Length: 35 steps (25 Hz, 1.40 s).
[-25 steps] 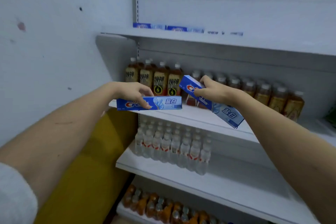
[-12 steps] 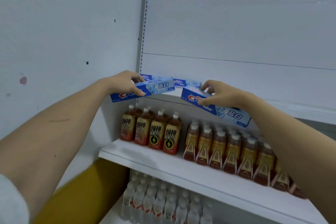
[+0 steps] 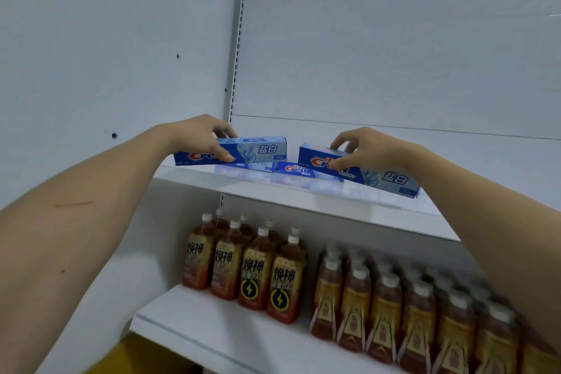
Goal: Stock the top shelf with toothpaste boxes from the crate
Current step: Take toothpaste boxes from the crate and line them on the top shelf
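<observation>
At the top shelf, front edge: both my hands raised, each with one toothpaste box.
Top shelf [image 3: 349, 206]: white, its front edge running from the left corner by the wall down toward the right.
Left hand [image 3: 200, 133]: at the left end of the shelf, near the slotted upright [image 3: 238, 39].
Left fingers [image 3: 223, 155]: closed round the left box, thumb on the printed front face, the other fingers over its top edge.
Left box [image 3: 255, 150]: blue, held roughly level, long side along the shelf's front edge; it sits above a box lying on the shelf. Touching that box or just clear of it: cannot tell.
Right hand [image 3: 368, 147]: further right along the front edge.
Right fingers [image 3: 337, 164]: closed round the right box near its left end, thumb on the front face, the other fingers on top.
Right box [image 3: 379, 174]: blue, tilted, right end lower and reaching out past the shelf's front edge. Whether any of it rests on the shelf: cannot tell.
Boxes on the shelf [image 3: 296, 170]: at least two lying flat between my hands, close to the front edge, partly hidden by the held boxes.
Lower shelf [image 3: 212, 334]: dark-drink bottles [image 3: 258, 270] at the left, a block of amber bottles [image 3: 388, 313] to the right.
Crate: out of sight.
</observation>
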Each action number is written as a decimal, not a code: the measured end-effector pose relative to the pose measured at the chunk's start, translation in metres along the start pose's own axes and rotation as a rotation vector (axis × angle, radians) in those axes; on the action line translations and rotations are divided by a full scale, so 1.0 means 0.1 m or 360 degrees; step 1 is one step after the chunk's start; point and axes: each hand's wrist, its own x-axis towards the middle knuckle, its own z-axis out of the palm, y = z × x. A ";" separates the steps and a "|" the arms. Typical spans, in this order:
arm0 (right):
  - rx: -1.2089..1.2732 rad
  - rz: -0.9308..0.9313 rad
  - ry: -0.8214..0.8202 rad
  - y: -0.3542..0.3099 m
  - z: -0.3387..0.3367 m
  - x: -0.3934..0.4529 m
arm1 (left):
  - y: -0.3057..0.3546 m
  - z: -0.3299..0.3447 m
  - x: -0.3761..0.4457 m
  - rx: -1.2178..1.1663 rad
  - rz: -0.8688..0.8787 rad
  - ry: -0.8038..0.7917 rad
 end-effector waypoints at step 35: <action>-0.0411 0.0341 -0.0086 0.13 0.70 1.81 | -0.84 0.34 1.82 0.0253 -0.0002 -0.0475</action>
